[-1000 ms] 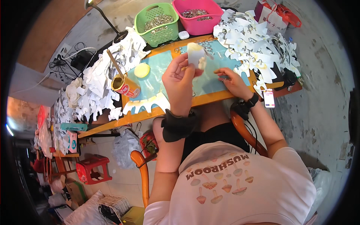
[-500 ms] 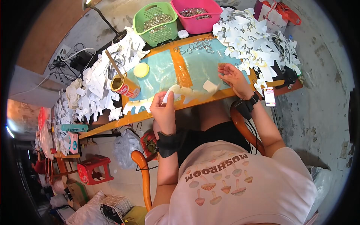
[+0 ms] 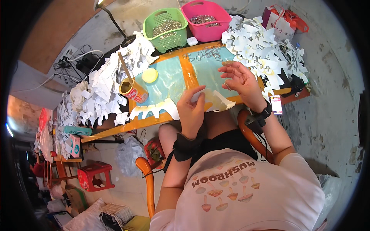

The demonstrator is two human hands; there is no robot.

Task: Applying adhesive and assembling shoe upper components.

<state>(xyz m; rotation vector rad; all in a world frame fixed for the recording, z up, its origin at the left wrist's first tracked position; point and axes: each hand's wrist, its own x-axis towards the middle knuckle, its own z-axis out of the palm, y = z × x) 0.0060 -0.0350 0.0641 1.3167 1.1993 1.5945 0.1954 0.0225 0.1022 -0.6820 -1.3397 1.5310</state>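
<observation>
My left hand (image 3: pixel 191 111) is closed, its thumb and forefinger pinching a white cut-out piece (image 3: pixel 222 102) with notched edges and yellowish smears. That piece reaches rightward over the table's front edge; part of it is hidden by the hand. To the right, my right hand (image 3: pixel 246 86) has its upper fingers spread, and between thumb and fingertip appears a small metal ring (image 3: pixel 227 87). Left of my left hand, a row of white cut-outs (image 3: pixel 154 109) lies along the table edge. Loose metal rings (image 3: pixel 204 54) are scattered at the back of the blue-green tabletop (image 3: pixel 165 82).
A tub (image 3: pixel 133 92) with a stick in it and a yellow round lid (image 3: pixel 150 75) stand at left. White pieces pile up left (image 3: pixel 106 79) and right (image 3: pixel 252 50). A green basket (image 3: pixel 165 40) and a pink basket (image 3: pixel 204 32) hold metal parts. A phone (image 3: pixel 276 105) is at right.
My left hand has moved right with the white cut-out, closer to my right hand. My right hand has turned, and a small metal ring now shows at its fingertips.
</observation>
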